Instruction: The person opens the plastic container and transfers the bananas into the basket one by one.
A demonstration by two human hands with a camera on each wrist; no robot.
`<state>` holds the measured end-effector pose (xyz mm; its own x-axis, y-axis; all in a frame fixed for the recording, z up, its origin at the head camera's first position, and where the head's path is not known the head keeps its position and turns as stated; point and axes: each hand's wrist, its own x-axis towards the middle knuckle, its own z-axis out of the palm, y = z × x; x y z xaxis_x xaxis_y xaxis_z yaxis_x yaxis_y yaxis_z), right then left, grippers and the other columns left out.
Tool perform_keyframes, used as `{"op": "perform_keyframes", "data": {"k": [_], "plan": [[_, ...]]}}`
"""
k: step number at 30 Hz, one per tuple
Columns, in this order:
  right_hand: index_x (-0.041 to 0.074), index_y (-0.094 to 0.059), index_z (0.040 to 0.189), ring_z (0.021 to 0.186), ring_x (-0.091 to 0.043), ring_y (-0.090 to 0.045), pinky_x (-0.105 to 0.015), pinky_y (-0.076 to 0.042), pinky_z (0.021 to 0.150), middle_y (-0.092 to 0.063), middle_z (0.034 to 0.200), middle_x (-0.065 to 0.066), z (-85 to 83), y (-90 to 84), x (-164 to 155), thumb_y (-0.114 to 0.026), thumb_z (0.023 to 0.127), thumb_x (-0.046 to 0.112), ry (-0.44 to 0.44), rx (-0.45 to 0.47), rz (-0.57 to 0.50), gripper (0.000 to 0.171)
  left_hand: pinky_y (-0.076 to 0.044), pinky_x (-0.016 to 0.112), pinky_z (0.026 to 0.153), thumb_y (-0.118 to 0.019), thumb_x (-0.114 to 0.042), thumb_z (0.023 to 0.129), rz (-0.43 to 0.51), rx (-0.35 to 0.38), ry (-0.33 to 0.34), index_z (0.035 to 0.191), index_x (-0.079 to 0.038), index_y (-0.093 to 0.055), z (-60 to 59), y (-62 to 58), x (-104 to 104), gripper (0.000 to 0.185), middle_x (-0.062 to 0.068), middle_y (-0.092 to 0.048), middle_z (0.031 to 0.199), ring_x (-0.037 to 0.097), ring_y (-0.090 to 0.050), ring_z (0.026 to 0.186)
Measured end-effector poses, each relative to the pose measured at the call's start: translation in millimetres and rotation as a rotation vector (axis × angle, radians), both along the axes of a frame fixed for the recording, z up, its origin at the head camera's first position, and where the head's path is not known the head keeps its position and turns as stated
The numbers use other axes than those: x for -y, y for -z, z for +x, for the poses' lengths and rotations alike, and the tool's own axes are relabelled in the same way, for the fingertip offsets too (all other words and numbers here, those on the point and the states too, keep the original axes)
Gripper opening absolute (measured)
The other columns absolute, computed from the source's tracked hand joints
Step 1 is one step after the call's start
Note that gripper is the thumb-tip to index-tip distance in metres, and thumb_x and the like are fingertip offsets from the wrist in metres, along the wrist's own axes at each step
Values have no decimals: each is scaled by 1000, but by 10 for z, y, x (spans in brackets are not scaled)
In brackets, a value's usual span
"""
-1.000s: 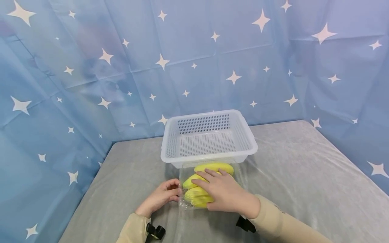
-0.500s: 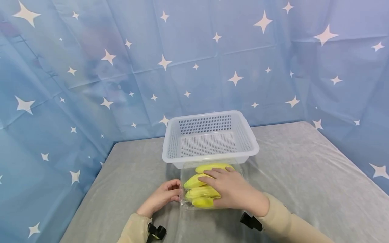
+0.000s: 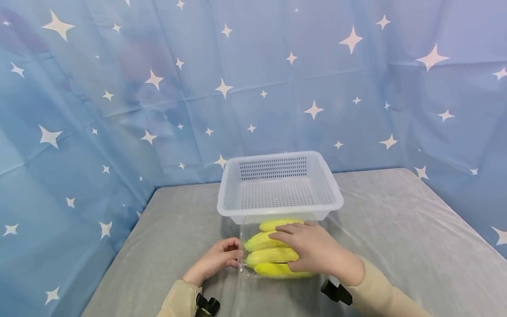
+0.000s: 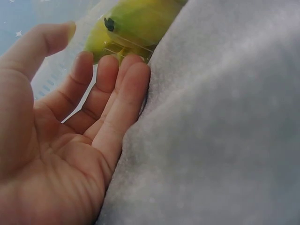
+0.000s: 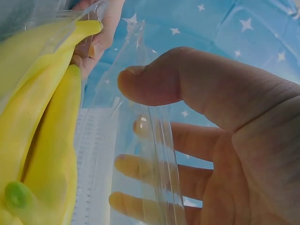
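Several yellow bananas [image 3: 272, 254] lie side by side inside a clear plastic bag [image 3: 249, 223], seen in the head view. My right hand [image 3: 322, 248] spreads over the bag's right side and hides the bananas' right ends. From the right wrist, that hand [image 5: 225, 122] has its thumb in front of the clear plastic and its fingers showing through it, with a gap between. At the bag's left edge is my left hand [image 3: 215, 259], fingers loosely bent. The left wrist view shows its fingertips [image 4: 108, 70] right at a greenish banana end [image 4: 136, 23], thumb apart.
A white perforated plastic basket [image 3: 279, 209] stands just behind the bag on a grey cloth-covered table [image 3: 190, 211]. Beyond the table hangs a blue curtain [image 3: 261, 114] with white stars. Black wrist cameras [image 3: 336, 293] sit on both wrists.
My right hand has slid right across the bag, and more of the bananas shows. The bananas lie in straighter rows. My left hand stays at the bag's left edge. The head view has shifted slightly.
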<state>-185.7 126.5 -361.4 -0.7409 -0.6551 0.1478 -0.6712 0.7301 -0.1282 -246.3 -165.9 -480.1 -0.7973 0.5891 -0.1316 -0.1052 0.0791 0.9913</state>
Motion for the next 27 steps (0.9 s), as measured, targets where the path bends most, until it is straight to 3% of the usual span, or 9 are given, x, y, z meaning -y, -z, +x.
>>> {"op": "perform_keyframes", "data": {"k": [19, 27], "plan": [[20, -62, 129, 115, -26, -58, -49, -48, 87, -61, 129, -2, -28, 36, -69, -73, 73, 23, -37, 0, -26, 57, -56, 31, 70, -60, -9, 93, 24, 21, -4, 101, 3, -55, 8, 77, -48, 16, 5, -59, 91, 15, -61, 79], [22, -61, 129, 116, -25, -57, -49, -48, 88, -60, 129, -1, -68, 32, -41, -73, 73, 23, -46, 6, -54, 57, -56, 31, 70, -59, -8, 93, 19, 24, -13, 100, 3, -54, -4, 33, 4, 14, 5, -58, 89, 16, -61, 78]]}}
